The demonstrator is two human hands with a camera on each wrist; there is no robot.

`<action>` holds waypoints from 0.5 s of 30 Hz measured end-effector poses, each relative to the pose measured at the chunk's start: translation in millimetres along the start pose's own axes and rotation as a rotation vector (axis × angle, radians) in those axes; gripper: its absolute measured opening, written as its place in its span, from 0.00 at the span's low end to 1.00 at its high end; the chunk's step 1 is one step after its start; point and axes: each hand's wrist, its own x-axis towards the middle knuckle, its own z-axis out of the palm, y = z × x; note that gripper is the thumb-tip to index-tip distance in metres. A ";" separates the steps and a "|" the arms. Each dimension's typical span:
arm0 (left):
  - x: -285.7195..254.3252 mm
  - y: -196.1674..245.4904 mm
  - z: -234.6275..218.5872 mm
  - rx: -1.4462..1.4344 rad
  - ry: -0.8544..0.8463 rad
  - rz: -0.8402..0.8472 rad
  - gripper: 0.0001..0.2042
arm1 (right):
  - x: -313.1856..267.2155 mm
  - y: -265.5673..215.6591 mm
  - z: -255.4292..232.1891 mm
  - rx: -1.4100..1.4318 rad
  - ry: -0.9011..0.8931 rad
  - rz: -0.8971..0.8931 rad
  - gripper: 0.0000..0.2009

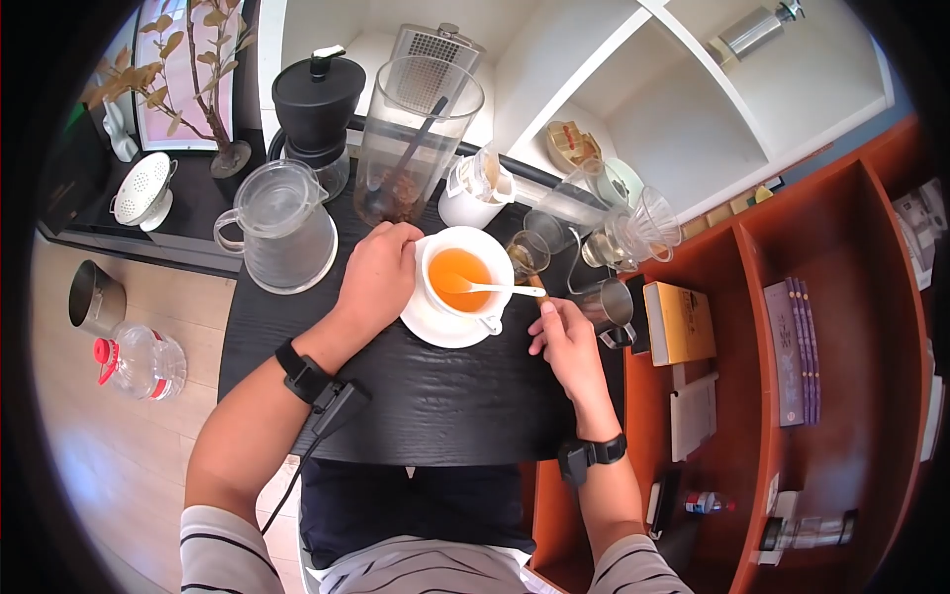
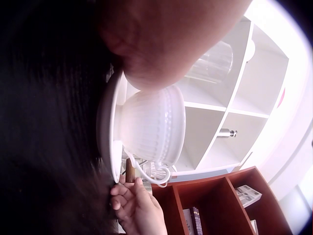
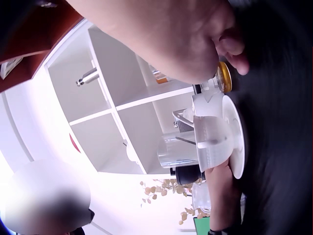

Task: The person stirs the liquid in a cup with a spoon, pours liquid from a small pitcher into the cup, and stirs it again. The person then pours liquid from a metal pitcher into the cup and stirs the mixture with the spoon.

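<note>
A white cup (image 1: 458,269) of orange-amber liquid sits on a white saucer (image 1: 435,328), its looped handle towards the person. Inside it leans a white spoon (image 1: 505,289), the handle reaching out over the rim to the right. My left hand (image 1: 379,272) grips the saucer's left side with curled fingers, right against the cup; its fingertips are hidden. My right hand (image 1: 566,342) pinches a short brown wooden handle (image 2: 130,171) beside the saucer. That handle lines up with a small glass vessel (image 1: 527,254) just behind, which has a yellowish tint in the right wrist view.
Behind the cup stand a glass pitcher (image 1: 287,243), a black grinder (image 1: 317,99), a tall clear cylinder (image 1: 411,148) and a white dripper cup (image 1: 475,193). A metal jug (image 1: 607,305) and glassware crowd the right. A brown shelf (image 1: 742,396) borders the black table (image 1: 426,406).
</note>
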 end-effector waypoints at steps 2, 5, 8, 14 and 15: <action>0.6 0.7 -0.4 -0.004 0.004 -0.011 0.07 | 9.2 2.4 4.8 0.113 -0.025 0.034 0.19; 0.5 1.2 -2.2 -0.002 -0.007 -0.013 0.07 | 13.9 -0.3 12.5 0.296 -0.051 0.087 0.16; 0.5 0.9 -1.8 0.025 -0.018 0.000 0.07 | 19.6 5.0 15.8 0.404 -0.048 0.093 0.16; 0.7 1.7 -2.0 0.018 -0.014 -0.011 0.07 | 19.0 -2.8 19.0 0.515 0.001 0.038 0.16; 0.8 3.1 -2.8 0.019 -0.017 -0.014 0.07 | 18.2 -5.8 19.0 0.519 0.027 0.029 0.16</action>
